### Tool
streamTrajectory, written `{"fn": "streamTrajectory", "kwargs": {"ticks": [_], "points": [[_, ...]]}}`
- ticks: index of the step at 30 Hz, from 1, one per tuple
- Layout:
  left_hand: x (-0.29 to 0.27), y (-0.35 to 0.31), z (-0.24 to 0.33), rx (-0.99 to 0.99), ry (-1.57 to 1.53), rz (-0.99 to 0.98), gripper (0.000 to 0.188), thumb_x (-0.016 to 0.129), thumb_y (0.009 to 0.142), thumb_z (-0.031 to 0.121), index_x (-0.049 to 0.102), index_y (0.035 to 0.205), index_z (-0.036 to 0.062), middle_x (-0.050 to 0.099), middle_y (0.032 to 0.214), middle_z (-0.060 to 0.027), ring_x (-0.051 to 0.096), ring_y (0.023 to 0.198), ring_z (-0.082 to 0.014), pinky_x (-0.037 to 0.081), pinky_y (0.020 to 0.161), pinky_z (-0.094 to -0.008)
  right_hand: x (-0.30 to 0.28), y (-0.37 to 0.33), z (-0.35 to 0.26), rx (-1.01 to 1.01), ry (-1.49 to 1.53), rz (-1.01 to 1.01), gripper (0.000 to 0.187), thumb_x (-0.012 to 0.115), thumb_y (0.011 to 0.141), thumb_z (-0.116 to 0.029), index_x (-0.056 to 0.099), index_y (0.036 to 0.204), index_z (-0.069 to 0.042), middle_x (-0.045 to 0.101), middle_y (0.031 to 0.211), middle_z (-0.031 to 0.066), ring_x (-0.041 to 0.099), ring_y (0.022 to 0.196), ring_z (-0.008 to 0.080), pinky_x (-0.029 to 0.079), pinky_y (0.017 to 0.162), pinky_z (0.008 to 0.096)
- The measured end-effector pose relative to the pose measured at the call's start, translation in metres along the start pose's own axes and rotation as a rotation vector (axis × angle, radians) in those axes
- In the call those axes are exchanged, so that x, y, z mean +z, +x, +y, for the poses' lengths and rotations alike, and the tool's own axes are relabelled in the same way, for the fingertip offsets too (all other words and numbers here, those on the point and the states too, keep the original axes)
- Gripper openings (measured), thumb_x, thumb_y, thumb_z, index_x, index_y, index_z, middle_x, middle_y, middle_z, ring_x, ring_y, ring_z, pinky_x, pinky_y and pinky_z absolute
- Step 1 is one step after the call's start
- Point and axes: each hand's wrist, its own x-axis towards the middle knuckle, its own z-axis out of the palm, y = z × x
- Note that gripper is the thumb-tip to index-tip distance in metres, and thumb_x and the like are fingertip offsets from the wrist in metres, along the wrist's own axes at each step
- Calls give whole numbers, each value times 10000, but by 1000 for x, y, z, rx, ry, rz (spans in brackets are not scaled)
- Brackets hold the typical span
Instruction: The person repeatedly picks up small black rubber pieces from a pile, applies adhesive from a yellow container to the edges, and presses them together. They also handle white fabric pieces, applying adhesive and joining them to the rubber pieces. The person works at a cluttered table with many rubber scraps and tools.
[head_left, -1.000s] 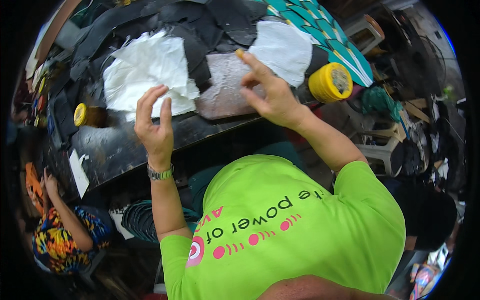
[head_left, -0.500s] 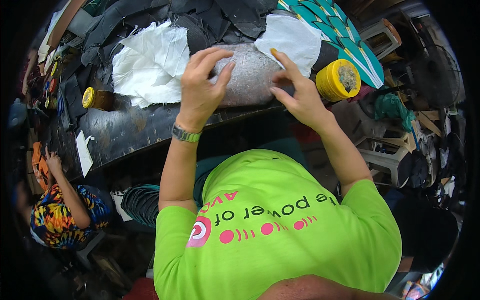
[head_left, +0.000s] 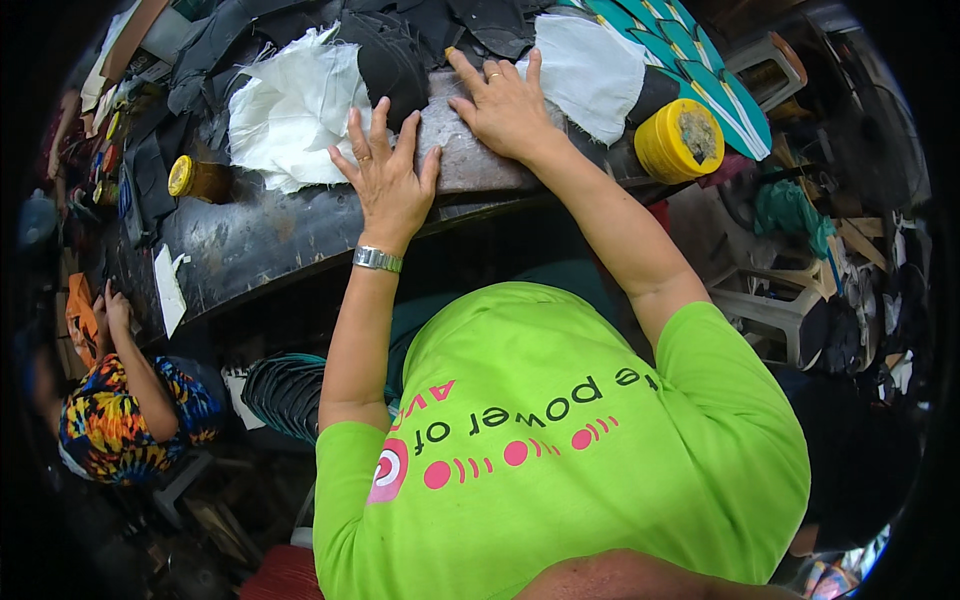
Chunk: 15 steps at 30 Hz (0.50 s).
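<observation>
My left hand [head_left: 385, 180] lies with its fingers spread at the near edge of the black curved pieces [head_left: 390, 68], beside the white cloth [head_left: 292, 112]. Whether its fingertips press on the black pieces I cannot tell. My right hand [head_left: 505, 115] reaches over the worn grey slab [head_left: 462, 160], fingers apart, its stretched index finger near the black material [head_left: 490, 28] behind. Nothing shows in either hand. To the right of my right hand is a second white cloth [head_left: 590, 75], laid flatter than the first.
A yellow tub [head_left: 665, 145] with a crusted top stands at the table's right edge; a small yellow-lidded jar [head_left: 182, 176] lies at left. Teal sole-shaped pieces [head_left: 690, 60] spread at far right. A torn white scrap [head_left: 170, 290] overhangs the front edge. Another person [head_left: 130, 420] sits at lower left.
My right hand has moved left and away from me across the slab. My left hand has come down slightly and spread its fingers, leaving the black curved pieces more exposed.
</observation>
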Motion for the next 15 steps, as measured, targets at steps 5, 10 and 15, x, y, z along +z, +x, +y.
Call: {"fn": "streamTrajectory", "kwargs": {"ticks": [5, 10, 15], "points": [[1, -1, -5, -18, 26, 5, 398, 652, 934, 355, 644, 1323, 270, 321, 1595, -37, 112, 1542, -323, 95, 1127, -752, -15, -10, -9, 23, -117, -52, 645, 550, 985, -451, 360, 1560, -228, 688, 1045, 184, 628, 1089, 337, 160, 1126, 726], [-2, -3, -8, -130, 33, 70, 352, 705, 907, 284, 690, 1258, 313, 403, 1525, -22, 207, 1510, -295, 124, 1148, -713, -27, -19, -13, 50, -220, -56, 644, 559, 981, -444, 355, 1556, -235, 700, 931, 208, 665, 939, 391, 316, 1048, 665], [4, 8, -17, -32, 49, 249, 136, 760, 838, 237, 748, 974, 233, 571, 1285, -2, 450, 1306, -251, 303, 1051, -554, -43, -39, -10, 107, -65, -174, 655, 581, 969, -412, 350, 1552, -224, 691, 1004, 230, 633, 978, 407, 438, 882, 580]]}}
